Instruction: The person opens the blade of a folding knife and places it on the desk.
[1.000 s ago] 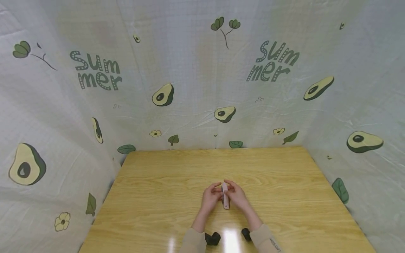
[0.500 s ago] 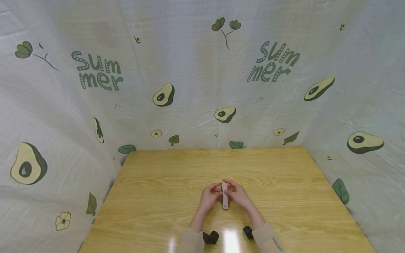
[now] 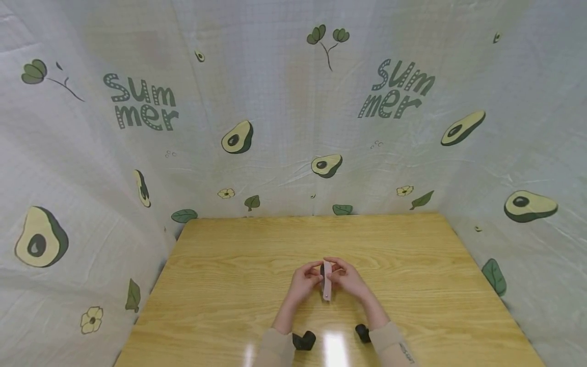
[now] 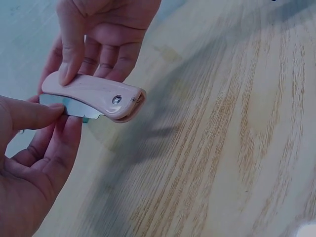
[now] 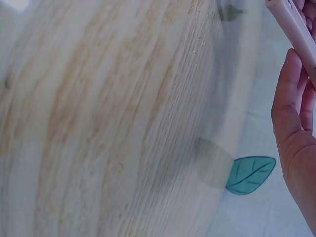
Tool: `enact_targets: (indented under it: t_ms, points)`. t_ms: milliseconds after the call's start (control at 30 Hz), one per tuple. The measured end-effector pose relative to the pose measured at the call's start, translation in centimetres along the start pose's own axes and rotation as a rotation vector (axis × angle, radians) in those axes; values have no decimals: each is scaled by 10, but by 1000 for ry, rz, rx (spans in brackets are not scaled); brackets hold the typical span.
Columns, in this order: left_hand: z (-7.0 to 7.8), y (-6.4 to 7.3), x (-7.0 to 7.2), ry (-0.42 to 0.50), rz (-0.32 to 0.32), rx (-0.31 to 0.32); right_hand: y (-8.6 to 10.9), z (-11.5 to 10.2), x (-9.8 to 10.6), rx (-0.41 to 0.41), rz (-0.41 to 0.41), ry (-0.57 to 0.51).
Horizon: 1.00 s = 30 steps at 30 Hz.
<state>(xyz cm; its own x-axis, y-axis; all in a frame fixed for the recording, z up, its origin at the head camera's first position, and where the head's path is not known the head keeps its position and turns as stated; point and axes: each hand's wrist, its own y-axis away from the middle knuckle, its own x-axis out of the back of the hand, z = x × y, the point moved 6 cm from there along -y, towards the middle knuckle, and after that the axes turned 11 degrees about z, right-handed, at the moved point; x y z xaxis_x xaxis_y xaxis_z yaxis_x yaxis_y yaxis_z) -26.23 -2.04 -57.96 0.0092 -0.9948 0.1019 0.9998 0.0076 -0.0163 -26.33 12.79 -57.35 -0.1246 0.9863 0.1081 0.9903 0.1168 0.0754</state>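
Observation:
A folding knife with a pink handle (image 3: 327, 288) is held between both hands above the table. The left wrist view shows its blade (image 4: 79, 107) lying close along the handle, with only part of the metal out of the slot. My left hand (image 4: 29, 158) pinches the blade between thumb and fingers. Across from it, my right hand (image 4: 106, 29) grips the handle, thumb on top and fingers behind. In the right wrist view only one end of the handle (image 5: 294, 29) shows, beside the right thumb; the blade is hidden there.
The wooden table (image 3: 229, 285) stretches around the hands. A pale cloth (image 3: 275, 92) printed with avocados and leaves hangs along its back and sides. Black devices (image 3: 304, 340) sit at both wrists, by the beige sleeves.
Both hands have shifted slightly up in the head view with the knife, which has turned a little. Each hand keeps its grip, and a dark strip beside the handle now shows more.

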Motion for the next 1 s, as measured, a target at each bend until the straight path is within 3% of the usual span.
enact_targets:
  t_ms: [300,533,733,833,1000]
  points:
    - [-3,-3,3,35,14,12,14,-31,2,-16,15,-47]
    - [-1,-3,2,63,8,19,5,-9,5,2,18,-61]
    - [1,-1,2,67,11,42,5,-5,8,12,35,-58]
    - [9,1,5,83,9,34,6,-6,10,7,55,-81]
    - [34,10,12,146,18,24,4,-4,14,20,98,-119]
